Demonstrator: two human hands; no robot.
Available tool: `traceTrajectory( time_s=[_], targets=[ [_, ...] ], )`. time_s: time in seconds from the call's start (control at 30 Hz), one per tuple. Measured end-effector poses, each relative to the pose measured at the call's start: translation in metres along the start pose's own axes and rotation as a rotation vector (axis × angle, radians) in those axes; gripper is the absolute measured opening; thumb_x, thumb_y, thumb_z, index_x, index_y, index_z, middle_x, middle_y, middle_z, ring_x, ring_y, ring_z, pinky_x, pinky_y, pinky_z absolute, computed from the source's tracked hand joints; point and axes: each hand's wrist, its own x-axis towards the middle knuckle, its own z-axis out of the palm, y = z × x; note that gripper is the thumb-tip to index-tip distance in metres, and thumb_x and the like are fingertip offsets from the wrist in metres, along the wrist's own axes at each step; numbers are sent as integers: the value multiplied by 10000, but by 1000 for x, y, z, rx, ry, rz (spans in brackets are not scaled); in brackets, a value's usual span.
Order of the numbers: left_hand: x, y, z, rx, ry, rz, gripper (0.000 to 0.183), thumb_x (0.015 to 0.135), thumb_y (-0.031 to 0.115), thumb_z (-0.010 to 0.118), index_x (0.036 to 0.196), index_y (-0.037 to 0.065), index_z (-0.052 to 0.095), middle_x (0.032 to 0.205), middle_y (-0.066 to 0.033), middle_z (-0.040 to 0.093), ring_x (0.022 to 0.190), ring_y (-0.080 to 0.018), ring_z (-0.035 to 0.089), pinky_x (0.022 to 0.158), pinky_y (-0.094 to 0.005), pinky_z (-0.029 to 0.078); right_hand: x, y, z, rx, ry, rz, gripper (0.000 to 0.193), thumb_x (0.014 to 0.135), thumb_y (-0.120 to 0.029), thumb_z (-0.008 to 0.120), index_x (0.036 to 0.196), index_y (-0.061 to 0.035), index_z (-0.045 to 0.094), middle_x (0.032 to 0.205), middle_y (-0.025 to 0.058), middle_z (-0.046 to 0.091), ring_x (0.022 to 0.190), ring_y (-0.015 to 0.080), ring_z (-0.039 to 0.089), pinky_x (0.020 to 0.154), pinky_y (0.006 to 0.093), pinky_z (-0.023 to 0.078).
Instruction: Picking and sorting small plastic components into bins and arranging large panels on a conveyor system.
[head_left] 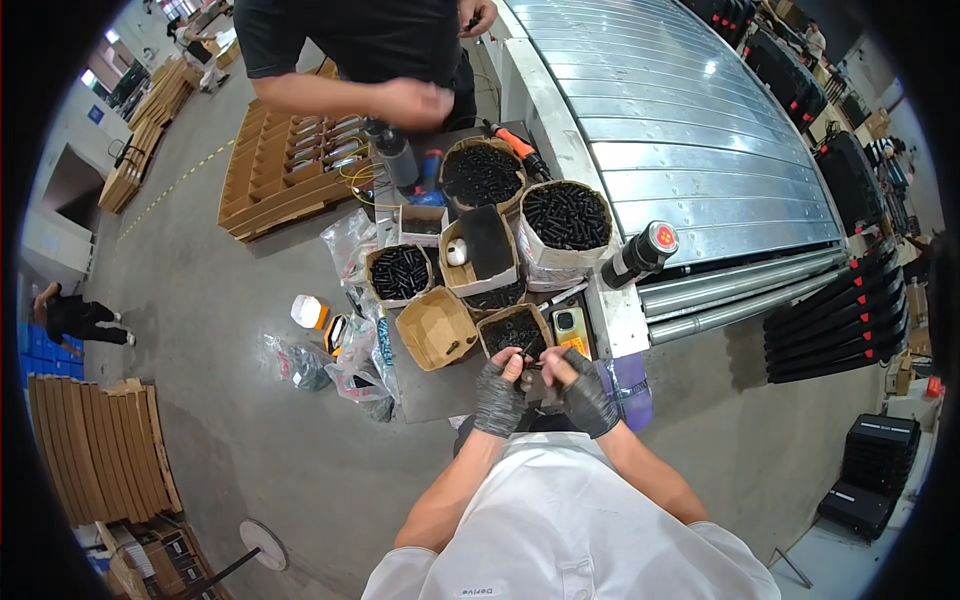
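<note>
Concrete workshop floor, small dark table [430, 385] crowded with open cardboard boxes. Left hand [498, 392] and right hand [583, 392], both in dark fingerless gloves, meet just below a small box [515, 330] of black parts, forearms bent in from the lower edge. Fingers of both hands curl together over a small black part [533, 366]; exact grip too small to tell. Just left of the left hand: empty brown box [436, 327], tilted. Just above the right hand: phone [568, 322], flat. Further up: round paper tub [565, 222] heaped with black cylinders, a second tub [482, 175] behind it. Right of the right hand: ribbed grey metal panel [680, 120]. Another person's hand [412, 103] hangs over the far end. Crumpled clear plastic bags [355, 365] lie left of the table.
</note>
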Motion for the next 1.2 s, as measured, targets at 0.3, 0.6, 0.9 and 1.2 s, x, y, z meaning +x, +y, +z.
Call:
traceTrajectory(
  time_s=[0.3, 0.6, 0.9, 1.2],
  targets=[
    [-6, 18, -15, -299, -200, -143, 146, 895, 117, 625, 1029, 58, 627, 930, -102, 630, 705, -134, 585, 596, -241, 487, 2, 6, -23, 470, -145, 238, 423, 947, -250, 462, 1297, -14, 476, 1221, 123, 573, 1074, 192, 574, 914, 282, 468],
    [-12, 24, -16, -195, -156, -139, 172, 890, 99, 623, 1054, 47, 620, 923, -97, 632, 745, -146, 589, 601, -238, 483, -7, -9, -22, 487, -150, 298, 372, 885, -77, 558, 1247, 1, 515, 1104, 123, 623, 1007, 227, 616, 868, 337, 508],
    [-16, 24, -5, -61, -82, -164, 171, 881, 116, 641, 1035, 45, 619, 900, -78, 635, 737, -138, 590, 621, -229, 479, -3, -10, -23, 337, -123, 203, 222, 925, -168, 572, 1109, -44, 568, 918, 60, 632, 843, 159, 625, 720, 277, 511],
    [-17, 22, 2, 62, -71, -175, 175, 874, 147, 653, 1025, 64, 625, 878, -27, 637, 732, -102, 583, 637, -216, 479, 0, -8, -22, 334, -79, 238, 205, 945, -185, 550, 1041, -10, 594, 871, 47, 603, 821, 156, 599, 767, 257, 503]
  ],
)
